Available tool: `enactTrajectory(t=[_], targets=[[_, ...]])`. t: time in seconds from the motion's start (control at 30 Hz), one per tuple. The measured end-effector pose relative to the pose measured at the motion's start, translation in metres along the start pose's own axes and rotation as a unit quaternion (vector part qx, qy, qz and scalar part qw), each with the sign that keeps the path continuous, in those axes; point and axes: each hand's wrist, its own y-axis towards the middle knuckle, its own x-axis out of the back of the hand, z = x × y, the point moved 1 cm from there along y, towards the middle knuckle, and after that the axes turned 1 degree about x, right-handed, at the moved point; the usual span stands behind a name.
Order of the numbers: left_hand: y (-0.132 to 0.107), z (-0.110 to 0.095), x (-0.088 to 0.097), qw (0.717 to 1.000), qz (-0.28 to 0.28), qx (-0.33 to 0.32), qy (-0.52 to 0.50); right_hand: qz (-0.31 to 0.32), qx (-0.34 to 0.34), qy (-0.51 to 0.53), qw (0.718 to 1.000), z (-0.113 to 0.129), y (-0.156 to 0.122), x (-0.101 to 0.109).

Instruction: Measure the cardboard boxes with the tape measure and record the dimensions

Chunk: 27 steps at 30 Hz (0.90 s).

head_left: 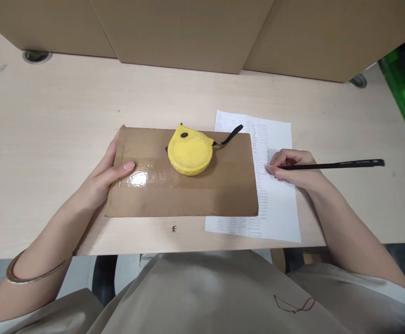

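My left hand (113,169) grips the left edge of a brown cardboard box (146,202), its thumb on the taped top and its fingers hidden behind the side. On top of the box lies a yellow tape measure (190,150) with a black wrist strap (233,134) reaching to the right. Partly under the box is a white sheet of paper (280,213) with rows of writing. Over the paper's right side, my right hand (292,167) is closed around a long black pen (341,164), its tip end hidden by the fingers.
Tall cardboard panels (181,32) stand along the back of the light wooden table (66,102). Round cable holes (37,56) sit near its rear corners. At the far right is something green (402,93). The table's front edge runs just before my body.
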Motion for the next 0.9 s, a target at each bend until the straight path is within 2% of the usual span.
enactTrajectory(t=[0.43, 0.67, 0.9], targets=[[-0.008, -0.013, -0.01, 0.999, -0.033, 0.031, 0.007, -0.014, -0.012, -0.009, 1.0, -0.002, -0.001, 0.002], [-0.011, -0.016, -0.013, 0.998, -0.052, 0.036, 0.03, -0.042, -0.013, -0.008, 0.999, -0.002, 0.002, 0.0], [-0.012, -0.019, -0.015, 0.997, -0.057, 0.044, 0.042, -0.028, -0.008, -0.008, 1.0, -0.005, 0.0, 0.001]])
